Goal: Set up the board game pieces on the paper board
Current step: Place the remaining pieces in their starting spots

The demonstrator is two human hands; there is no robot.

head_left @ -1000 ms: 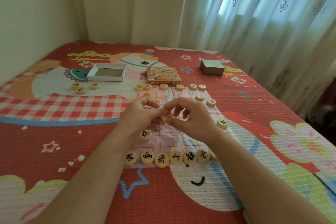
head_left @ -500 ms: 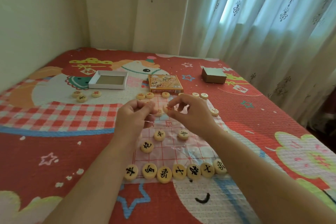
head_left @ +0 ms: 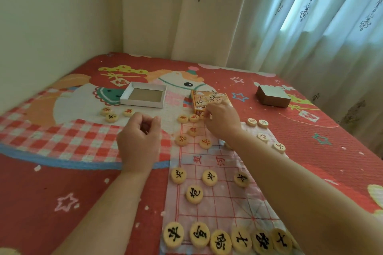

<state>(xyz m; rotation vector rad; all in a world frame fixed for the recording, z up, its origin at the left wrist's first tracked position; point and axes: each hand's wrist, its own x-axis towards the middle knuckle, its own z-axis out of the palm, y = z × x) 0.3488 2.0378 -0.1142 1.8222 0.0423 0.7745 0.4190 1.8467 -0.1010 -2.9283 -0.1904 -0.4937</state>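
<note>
The pink paper board (head_left: 217, 205) lies on the red bedspread. A row of black-lettered round pieces (head_left: 219, 241) lines its near edge, and more black pieces (head_left: 209, 177) sit a little farther in. Red-lettered pieces (head_left: 183, 119) stand along the far edge and just inside it (head_left: 205, 143). My right hand (head_left: 222, 123) reaches to the far edge, fingertips pinched on a small piece beside the red ones. My left hand (head_left: 141, 138) hovers left of the board with its fingers curled; what is inside it is hidden.
Three loose pieces (head_left: 112, 117) lie off the board at left. A white box tray (head_left: 124, 99), the orange game box (head_left: 215, 97) and a grey box (head_left: 273, 97) sit farther back. More red pieces (head_left: 262, 137) lie at the board's right side. A wall and curtains close the far side.
My hands, joined over the board's middle, have parted. The right hand went forward to the far edge with a piece; the left drifted left off the board.
</note>
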